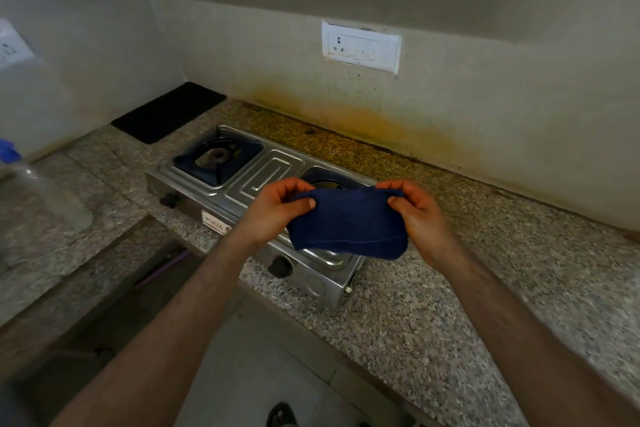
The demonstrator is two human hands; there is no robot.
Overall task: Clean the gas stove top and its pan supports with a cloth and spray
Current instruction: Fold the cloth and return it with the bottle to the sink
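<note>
Both hands, left (277, 208) and right (419, 215), pinched a blue cloth (346, 225) above the stove (242, 170); folding it flat would wipe best.

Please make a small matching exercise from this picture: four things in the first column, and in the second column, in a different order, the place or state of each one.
Things:
1. blue cloth
2. spray bottle
3. black mat
4. pan support

Places or states:
A. flat on the counter in the corner behind the stove
B. held up over the stove between the left hand and the right hand
C. sitting on the stove's far burner
D. on the counter at the picture's left edge, blurred

Pairs: 1-B, 2-D, 3-A, 4-C
</note>
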